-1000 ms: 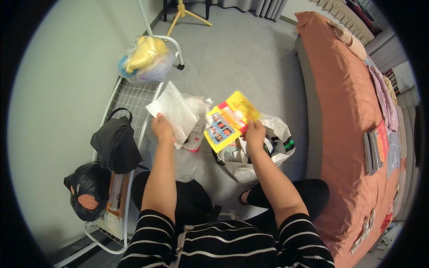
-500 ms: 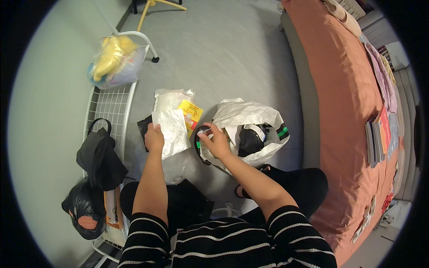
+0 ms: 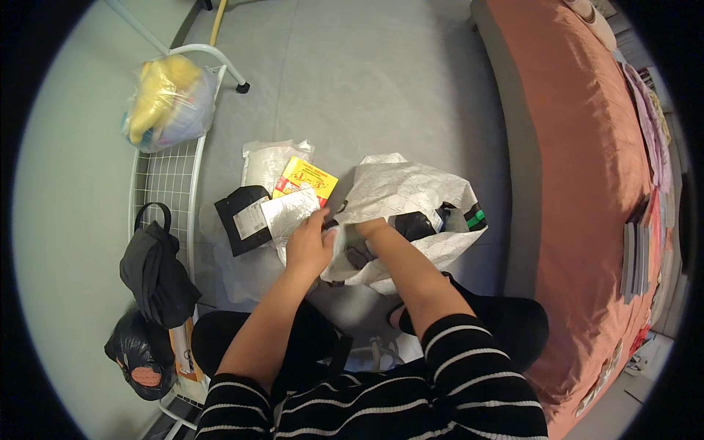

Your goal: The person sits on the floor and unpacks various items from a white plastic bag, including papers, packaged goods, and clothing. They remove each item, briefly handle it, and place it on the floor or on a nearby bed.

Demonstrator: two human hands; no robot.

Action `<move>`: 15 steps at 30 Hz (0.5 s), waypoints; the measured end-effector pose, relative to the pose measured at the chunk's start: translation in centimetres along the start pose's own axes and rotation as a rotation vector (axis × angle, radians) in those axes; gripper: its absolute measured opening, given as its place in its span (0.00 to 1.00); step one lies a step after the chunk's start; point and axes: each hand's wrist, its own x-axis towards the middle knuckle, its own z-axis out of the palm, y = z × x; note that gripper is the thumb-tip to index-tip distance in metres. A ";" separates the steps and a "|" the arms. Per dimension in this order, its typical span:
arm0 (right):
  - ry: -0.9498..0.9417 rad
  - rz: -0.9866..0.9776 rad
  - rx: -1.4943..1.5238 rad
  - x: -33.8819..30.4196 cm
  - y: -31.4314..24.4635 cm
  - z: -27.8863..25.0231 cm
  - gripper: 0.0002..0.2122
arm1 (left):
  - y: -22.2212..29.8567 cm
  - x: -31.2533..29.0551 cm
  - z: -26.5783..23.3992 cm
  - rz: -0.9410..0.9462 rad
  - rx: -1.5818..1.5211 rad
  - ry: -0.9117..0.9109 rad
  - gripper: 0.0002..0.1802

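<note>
Floor: smooth grey [image 3: 381,88], with the things on it lying between a rack on the left and a bed on the right.
White bag: a large crinkled sack [image 3: 411,180] sits on the floor in front of the person, its mouth gaping toward them, a black-and-green strip [image 3: 477,218] at its right edge.
Bag contents: a black bundle [image 3: 414,225] shows in the opening; darker items beside it are hard to make out.
Right hand: reaches into the bag's mouth [image 3: 372,229], fingers hidden, so I cannot tell whether they grip anything.
Left hand: at the bag's left edge [image 3: 308,248], thumb apart from the bent fingers, just beside a silvery packet [image 3: 290,213]; whether it pinches the rim or the packet, I cannot tell.
Beside the bag: the packet overlaps a yellow booklet [image 3: 304,178] and a black pouch [image 3: 238,224] bearing a white label; a clear plastic package [image 3: 268,165] lies behind them.
White wire rack: along the wall [image 3: 165,172], carrying a see-through bag of yellow and pale things [image 3: 172,103], a black cloth bag [image 3: 158,275] and a knotted black plastic bag [image 3: 139,352].
Bed: orange cover [image 3: 587,183], a stack of books [image 3: 634,260] toward its far side.
</note>
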 end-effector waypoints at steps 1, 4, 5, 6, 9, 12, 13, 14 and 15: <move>0.107 0.018 -0.103 0.8 -0.2 0.8 0.22 | -0.4 0.2 0.1 0.004 -0.036 0.007 0.18; 0.189 -0.013 -0.299 0.3 1.5 3.0 0.19 | -1.3 0.7 -0.2 0.001 -0.113 0.025 0.11; 0.240 -0.073 -0.378 -0.6 2.7 3.7 0.18 | -1.0 0.9 -0.5 -0.007 -0.124 0.030 0.10; 0.291 -0.130 -0.455 -1.1 3.7 4.4 0.17 | -0.9 1.0 -0.7 -0.015 -0.134 0.033 0.09; -0.125 -0.129 -0.334 -3.2 3.5 0.1 0.13 | -0.6 1.1 -1.0 -0.003 -0.157 0.016 0.10; 0.503 -0.037 0.245 -5.6 2.3 -3.1 0.09 | -0.7 1.2 -1.0 -0.062 -0.158 0.006 0.12; 0.548 0.052 0.376 -6.6 1.3 -5.5 0.12 | -0.8 1.5 -0.8 -0.010 -0.193 0.056 0.13; 0.546 0.102 0.540 -7.2 1.3 -6.0 0.11 | -0.8 1.5 -0.6 0.008 -0.206 0.089 0.14; 0.541 0.150 0.704 -7.9 1.4 -6.4 0.11 | -0.7 1.4 -0.5 0.025 -0.220 0.122 0.14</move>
